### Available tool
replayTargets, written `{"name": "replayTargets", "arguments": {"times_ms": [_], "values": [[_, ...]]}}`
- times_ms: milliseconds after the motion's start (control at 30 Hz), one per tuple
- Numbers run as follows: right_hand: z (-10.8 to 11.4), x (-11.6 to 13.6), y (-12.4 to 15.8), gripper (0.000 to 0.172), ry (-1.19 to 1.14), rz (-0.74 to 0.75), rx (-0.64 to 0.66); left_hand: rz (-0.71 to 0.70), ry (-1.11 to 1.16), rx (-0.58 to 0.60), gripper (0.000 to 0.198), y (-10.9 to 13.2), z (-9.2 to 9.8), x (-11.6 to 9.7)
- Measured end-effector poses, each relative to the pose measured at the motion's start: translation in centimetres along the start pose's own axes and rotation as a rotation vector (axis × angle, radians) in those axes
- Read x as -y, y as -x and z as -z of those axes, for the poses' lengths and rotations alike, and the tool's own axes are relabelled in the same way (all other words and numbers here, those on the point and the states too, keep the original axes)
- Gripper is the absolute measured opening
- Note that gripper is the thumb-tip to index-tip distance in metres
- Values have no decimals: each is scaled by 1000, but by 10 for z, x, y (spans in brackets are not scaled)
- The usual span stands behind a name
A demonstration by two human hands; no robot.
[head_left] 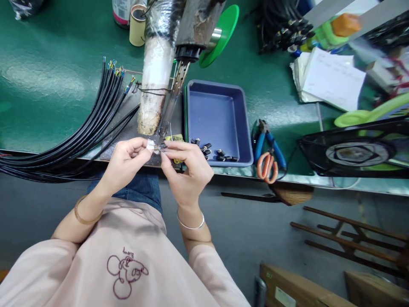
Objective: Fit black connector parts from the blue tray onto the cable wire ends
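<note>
My left hand (129, 162) pinches a small white piece (150, 145) at the table's front edge, beside the soldering iron tip. Facing it, my right hand (188, 166) is closed on a small dark connector (162, 146); thin wire ends show between the two hands. Just above the fingers comes down the soldering iron (174, 94), next to a white wrapped tube (155, 81). A bundle of black cables (86, 128) with stripped coloured ends curves across the left side. Several small black connectors (220, 154) lie in the blue tray at the right.
The blue tray (217, 83) stands right of my hands. Further right are blue-handled cutters (260, 143), orange-handled scissors (267, 167), a black fan (354, 153) and papers (334, 79). A green disc (228, 34) and a yellow roll (137, 32) are at the back.
</note>
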State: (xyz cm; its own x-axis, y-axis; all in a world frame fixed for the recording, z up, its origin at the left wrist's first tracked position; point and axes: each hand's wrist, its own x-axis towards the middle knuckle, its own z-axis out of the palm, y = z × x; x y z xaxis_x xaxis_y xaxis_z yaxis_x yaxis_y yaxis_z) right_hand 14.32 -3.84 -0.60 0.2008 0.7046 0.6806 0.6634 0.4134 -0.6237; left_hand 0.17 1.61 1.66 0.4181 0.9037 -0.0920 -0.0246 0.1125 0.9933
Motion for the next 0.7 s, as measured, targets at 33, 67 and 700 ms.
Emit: {"name": "replayTargets", "arguments": {"times_ms": [33, 67, 700], "values": [[0, 1, 0, 15, 10, 0, 2, 4, 2, 5, 22, 0, 0, 0], [0, 1, 1, 15, 13, -4, 3, 9, 5, 10, 21, 0, 1, 0], [1, 0, -1, 15, 17, 5, 23, -9, -4, 13, 22, 0, 0, -1]]}}
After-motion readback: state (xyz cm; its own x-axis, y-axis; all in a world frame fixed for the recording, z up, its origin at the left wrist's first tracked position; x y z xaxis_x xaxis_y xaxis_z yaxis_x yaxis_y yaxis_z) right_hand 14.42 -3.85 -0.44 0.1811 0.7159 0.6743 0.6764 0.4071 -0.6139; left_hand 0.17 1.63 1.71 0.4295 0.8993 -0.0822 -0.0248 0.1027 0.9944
